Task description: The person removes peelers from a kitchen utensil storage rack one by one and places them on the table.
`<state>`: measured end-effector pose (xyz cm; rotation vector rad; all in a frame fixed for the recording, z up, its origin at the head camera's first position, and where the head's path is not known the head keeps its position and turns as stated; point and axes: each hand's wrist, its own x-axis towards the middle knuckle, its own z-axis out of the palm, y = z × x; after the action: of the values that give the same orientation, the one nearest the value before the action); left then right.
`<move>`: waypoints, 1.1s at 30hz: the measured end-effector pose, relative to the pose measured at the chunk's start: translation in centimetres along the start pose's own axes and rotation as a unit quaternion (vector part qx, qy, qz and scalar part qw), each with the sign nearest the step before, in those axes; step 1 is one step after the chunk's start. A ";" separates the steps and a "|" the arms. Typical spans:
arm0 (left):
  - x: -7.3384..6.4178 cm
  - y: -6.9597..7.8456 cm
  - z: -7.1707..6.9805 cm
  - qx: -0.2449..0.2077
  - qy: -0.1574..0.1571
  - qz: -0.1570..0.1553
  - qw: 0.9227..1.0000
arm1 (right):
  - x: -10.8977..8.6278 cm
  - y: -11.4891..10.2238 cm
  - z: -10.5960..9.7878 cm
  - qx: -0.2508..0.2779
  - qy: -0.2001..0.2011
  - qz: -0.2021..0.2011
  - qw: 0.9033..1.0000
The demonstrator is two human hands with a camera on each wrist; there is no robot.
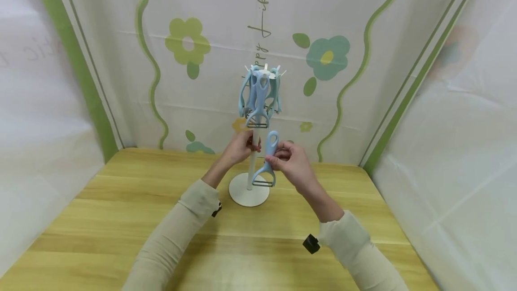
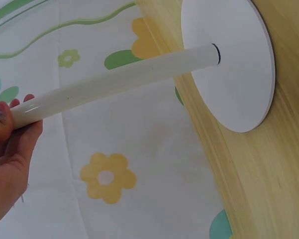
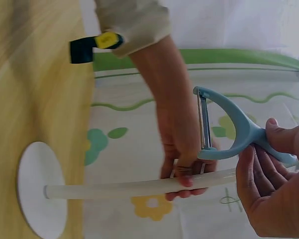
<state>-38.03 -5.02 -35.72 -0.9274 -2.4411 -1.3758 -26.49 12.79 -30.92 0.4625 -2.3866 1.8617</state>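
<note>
A white display stand (image 1: 248, 193) stands on the table, its round base flat and its pole upright. My left hand (image 1: 240, 147) grips the pole (image 2: 114, 82) below the hooks, thumb and fingers round it. Between thumb and fingers, my right hand (image 1: 296, 165) pinches a light blue Y-shaped peeler (image 3: 244, 132) by its handle, blade end down, just right of the pole. The handle has a hole at its top end. Several more blue peelers (image 1: 261, 89) hang from the hooks at the top of the stand, above both hands.
The wooden table (image 1: 161, 183) reaches back to a white curtain (image 1: 234, 8) printed with flowers and wavy green lines. More white curtain (image 1: 452, 147) closes in the sides. Black straps hang at both sleeves (image 1: 343, 232).
</note>
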 end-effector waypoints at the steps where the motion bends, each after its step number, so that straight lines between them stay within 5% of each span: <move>1: 0.0 0.0 0.0 -0.001 -0.002 -0.001 1.000 | -0.2 0.4 0.2 -0.001 -0.002 0.006 1.000; 33: 0.1 -0.2 -0.5 -0.011 -0.047 -0.020 0.999 | -3.2 8.0 5.4 0.042 -0.071 0.094 0.992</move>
<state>-38.30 -5.41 -35.54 -0.9755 -2.5305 -1.4061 -25.08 9.97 -40.60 0.4009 -2.5306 2.0814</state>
